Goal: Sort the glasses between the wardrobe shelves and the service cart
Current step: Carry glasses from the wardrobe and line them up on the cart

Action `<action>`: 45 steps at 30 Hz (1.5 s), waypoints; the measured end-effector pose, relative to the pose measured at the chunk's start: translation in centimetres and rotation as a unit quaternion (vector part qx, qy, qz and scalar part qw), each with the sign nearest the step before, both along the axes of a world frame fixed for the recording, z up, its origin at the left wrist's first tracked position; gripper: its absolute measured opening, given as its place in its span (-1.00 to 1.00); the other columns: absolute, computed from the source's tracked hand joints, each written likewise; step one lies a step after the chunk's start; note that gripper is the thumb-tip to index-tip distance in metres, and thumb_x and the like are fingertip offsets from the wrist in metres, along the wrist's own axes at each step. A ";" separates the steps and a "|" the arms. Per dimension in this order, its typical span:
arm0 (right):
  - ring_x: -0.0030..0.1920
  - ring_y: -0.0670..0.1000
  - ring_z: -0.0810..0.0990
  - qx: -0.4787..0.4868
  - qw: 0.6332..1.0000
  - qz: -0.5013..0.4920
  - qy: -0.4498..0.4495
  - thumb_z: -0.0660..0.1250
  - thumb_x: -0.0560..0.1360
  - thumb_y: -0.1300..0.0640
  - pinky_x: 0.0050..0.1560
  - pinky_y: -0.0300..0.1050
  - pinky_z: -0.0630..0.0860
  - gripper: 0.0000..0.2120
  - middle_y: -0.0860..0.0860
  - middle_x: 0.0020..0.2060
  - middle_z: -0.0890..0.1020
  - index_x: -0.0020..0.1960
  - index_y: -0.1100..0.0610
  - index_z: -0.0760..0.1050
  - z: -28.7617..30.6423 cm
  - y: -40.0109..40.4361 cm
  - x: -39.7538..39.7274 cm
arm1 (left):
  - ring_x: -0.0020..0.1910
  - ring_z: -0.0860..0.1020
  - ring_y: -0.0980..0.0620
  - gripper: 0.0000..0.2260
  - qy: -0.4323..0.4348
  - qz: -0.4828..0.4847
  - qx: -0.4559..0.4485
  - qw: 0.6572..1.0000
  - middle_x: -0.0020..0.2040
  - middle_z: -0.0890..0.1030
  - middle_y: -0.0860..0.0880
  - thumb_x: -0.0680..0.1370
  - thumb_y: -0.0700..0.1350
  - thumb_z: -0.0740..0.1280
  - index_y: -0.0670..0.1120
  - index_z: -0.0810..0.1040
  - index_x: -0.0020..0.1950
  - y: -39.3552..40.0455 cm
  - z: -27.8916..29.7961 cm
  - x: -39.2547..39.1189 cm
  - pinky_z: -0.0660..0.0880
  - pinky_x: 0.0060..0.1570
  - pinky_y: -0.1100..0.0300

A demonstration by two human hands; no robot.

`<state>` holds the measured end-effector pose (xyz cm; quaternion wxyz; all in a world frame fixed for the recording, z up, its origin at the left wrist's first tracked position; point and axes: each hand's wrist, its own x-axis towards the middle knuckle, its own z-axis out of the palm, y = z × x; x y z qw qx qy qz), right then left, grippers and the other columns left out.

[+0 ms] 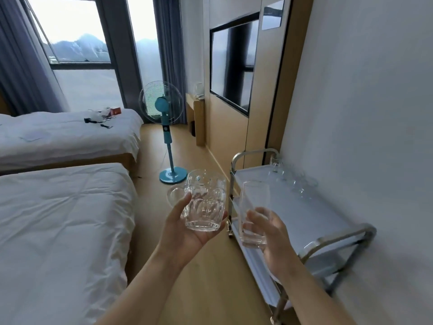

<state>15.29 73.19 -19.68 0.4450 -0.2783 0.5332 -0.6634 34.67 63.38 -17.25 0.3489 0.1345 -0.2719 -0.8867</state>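
Observation:
My left hand (pixel 185 227) holds a clear ribbed glass mug (pixel 205 200) from below, with its handle pointing left. My right hand (pixel 269 233) grips a plain tall glass (pixel 251 214) around its lower part. Both glasses are held upright above the wooden floor, just left of the service cart (pixel 311 221). The cart has a steel frame and white shelves and stands against the right wall. Several clear glasses (pixel 290 177) stand in a row at the far end of its top shelf. The wardrobe shelves are not in view.
Two beds with white covers (pixel 58 219) fill the left side. A teal standing fan (pixel 167 137) stands on the floor ahead. A wall-mounted TV (pixel 232 66) and a wooden desk (pixel 195 113) are further along the right wall. A strip of wooden floor runs between beds and cart.

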 end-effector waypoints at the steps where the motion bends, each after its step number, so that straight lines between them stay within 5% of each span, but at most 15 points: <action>1: -0.06 0.11 0.70 0.006 1.000 -0.008 0.000 0.59 0.27 -0.08 -0.12 0.06 0.65 -0.23 0.15 -0.06 0.67 0.37 0.16 0.42 -0.3 -0.8 -0.2 | 0.27 0.51 -0.34 -0.50 0.003 -0.012 0.005 1.000 0.34 0.54 -0.27 0.49 0.05 0.50 -0.15 0.58 0.36 -1.2 -0.3 -0.4 0.51 0.19 -0.18; 10: 0.01 0.15 0.70 0.041 0.995 -0.085 -0.019 0.63 0.18 -0.13 -0.21 0.00 0.63 -0.15 0.20 0.04 0.65 0.37 0.11 0.42 -2.2 -7.2 -3.7 | 0.35 0.45 -0.28 -0.49 0.008 -0.104 0.023 0.994 0.42 0.46 -0.24 0.57 0.10 0.42 -0.17 0.52 0.42 -10.5 -3.2 -6.0 0.35 0.37 -0.20; 15: -0.03 0.17 0.71 0.047 0.993 -0.110 -0.024 0.63 0.09 -0.19 -0.25 -0.01 0.62 -0.08 0.21 0.01 0.67 0.35 0.09 0.43 -3.6 -11.3 -7.4 | 0.48 0.33 -0.29 -0.11 0.065 -0.122 0.057 0.989 0.51 0.38 -0.24 0.43 0.43 0.38 -0.18 0.39 0.52 -14.8 -4.5 -10.7 0.17 0.50 -0.26; 18: -0.02 0.18 0.72 0.052 0.991 -0.123 -0.027 0.63 0.09 -0.21 -0.23 0.00 0.62 -0.08 0.22 0.01 0.67 0.35 0.07 0.43 -4.7 -13.7 -10.1 | 0.49 0.33 -0.30 -0.08 0.070 -0.140 0.078 0.985 0.49 0.41 -0.26 0.41 0.51 0.32 -0.18 0.43 0.49 -17.7 -5.4 -13.7 0.17 0.49 -0.28; 24: -0.07 0.14 0.74 0.059 0.988 -0.137 -0.032 0.63 0.09 -0.19 -0.20 0.03 0.63 -0.08 0.22 0.03 0.67 0.36 0.08 0.43 -5.9 -18.2 -16.3 | 0.42 0.39 -0.25 -0.37 0.027 -0.164 0.108 0.980 0.52 0.37 -0.21 0.61 0.21 0.29 -0.13 0.35 0.56 -22.7 -6.9 -20.4 0.25 0.45 -0.22; 31: -0.07 0.17 0.73 0.072 0.979 -0.179 -0.057 0.65 0.07 -0.19 -0.23 0.01 0.63 -0.08 0.22 0.03 0.66 0.34 0.08 0.45 -7.6 -21.0 -21.6 | 0.42 0.33 -0.27 -0.53 -0.006 -0.205 0.072 0.976 0.41 0.43 -0.23 0.61 0.07 0.31 -0.17 0.46 0.43 -26.8 -8.4 -26.8 0.03 0.55 -0.18; 45: -0.03 0.17 0.72 0.072 0.909 -0.390 -0.131 0.70 0.15 -0.14 -0.21 0.05 0.63 -0.22 0.19 -0.04 0.70 0.27 0.07 0.52 -11.0 -26.3 -29.1 | 0.33 0.52 -0.21 -0.36 -0.068 -0.424 -0.036 0.902 0.36 0.53 -0.22 0.47 0.00 0.54 -0.19 0.44 0.48 -36.2 -10.1 -41.4 0.45 0.33 -0.15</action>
